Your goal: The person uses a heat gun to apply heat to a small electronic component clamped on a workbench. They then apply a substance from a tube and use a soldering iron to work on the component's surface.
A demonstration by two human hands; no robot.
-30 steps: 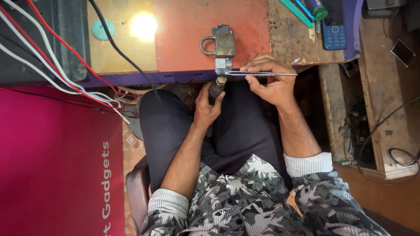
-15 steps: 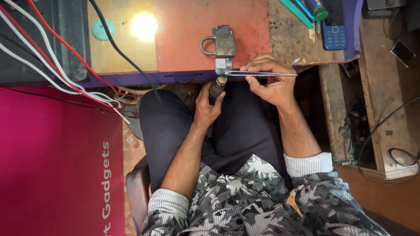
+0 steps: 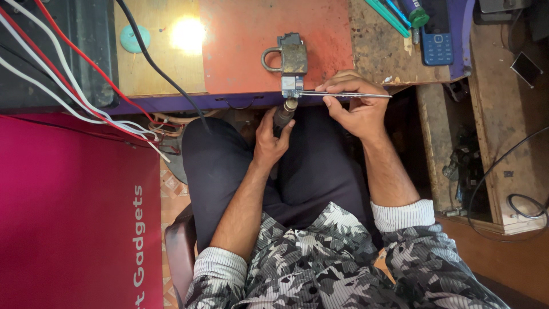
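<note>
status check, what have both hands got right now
Left hand shut on soldering tool, tip up at small circuit board. Right hand shut on tweezers, tips at the board. Padlock rests against the board's far side.

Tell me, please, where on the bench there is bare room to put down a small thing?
Free: the orange mat between the bright light spot and the padlock. Crowded: around the small circuit board, where the left hand holds a soldering tool and the right hand tweezers; also near the phone.
</note>
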